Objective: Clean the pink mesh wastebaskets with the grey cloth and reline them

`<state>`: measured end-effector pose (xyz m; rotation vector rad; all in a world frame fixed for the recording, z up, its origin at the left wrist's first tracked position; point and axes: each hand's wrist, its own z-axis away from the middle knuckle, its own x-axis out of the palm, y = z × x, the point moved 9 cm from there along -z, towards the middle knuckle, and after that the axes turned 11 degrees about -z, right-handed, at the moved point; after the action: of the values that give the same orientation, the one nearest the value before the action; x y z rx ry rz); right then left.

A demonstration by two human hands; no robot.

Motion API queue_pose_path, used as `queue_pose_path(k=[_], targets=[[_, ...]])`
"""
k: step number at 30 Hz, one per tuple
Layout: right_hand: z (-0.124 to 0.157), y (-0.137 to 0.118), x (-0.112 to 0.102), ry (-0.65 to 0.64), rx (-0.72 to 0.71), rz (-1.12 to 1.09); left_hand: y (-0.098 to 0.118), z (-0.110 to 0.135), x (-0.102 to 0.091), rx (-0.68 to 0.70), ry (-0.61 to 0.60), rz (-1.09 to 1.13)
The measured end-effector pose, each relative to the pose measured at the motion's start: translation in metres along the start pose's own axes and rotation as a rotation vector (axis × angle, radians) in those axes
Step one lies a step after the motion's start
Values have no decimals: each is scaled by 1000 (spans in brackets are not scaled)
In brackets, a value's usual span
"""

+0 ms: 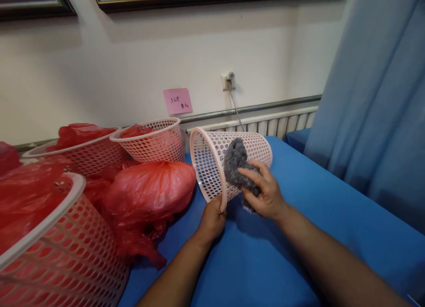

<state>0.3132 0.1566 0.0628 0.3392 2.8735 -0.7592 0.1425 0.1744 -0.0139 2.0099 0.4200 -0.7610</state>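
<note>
With right hand (pixel 265 194), clutched grey cloth (pixel 236 158) against sideways pale-pink basket (pixel 257 143); with left hand (pixel 212 218), pinched its rim (pixel 217 160).

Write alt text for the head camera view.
A right hand holds a gray cloth against a pale-pink mesh basket lying on its side on a blue surface, while the left hand grips its rim. Other baskets and red plastic bags crowd the left.

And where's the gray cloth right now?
In the head view, just right of centre, the gray cloth is in the right hand, against the side of the tipped basket.
</note>
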Motion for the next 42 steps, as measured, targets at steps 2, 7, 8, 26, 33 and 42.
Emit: queue_pose_path(k=[2, 7, 8, 26, 33, 42], targets=[[2, -4, 6, -14, -6, -49, 1, -1, 0, 9, -4, -4], [8, 75, -40, 409, 399, -178, -11, 1, 3, -56, -20, -67], [12, 90, -46, 477, 486, -237, -12, 2, 4, -70, -35, -82], [-120, 100, -153, 1232, -55, -131, 17, 4, 12, 13, -134, -84], [-110, 76, -62, 646, 66, 82, 8, 6, 9, -8, -115, -26], [-63, 14, -52, -105, 33, 402, 2, 2, 6, -50, -83, 27]])
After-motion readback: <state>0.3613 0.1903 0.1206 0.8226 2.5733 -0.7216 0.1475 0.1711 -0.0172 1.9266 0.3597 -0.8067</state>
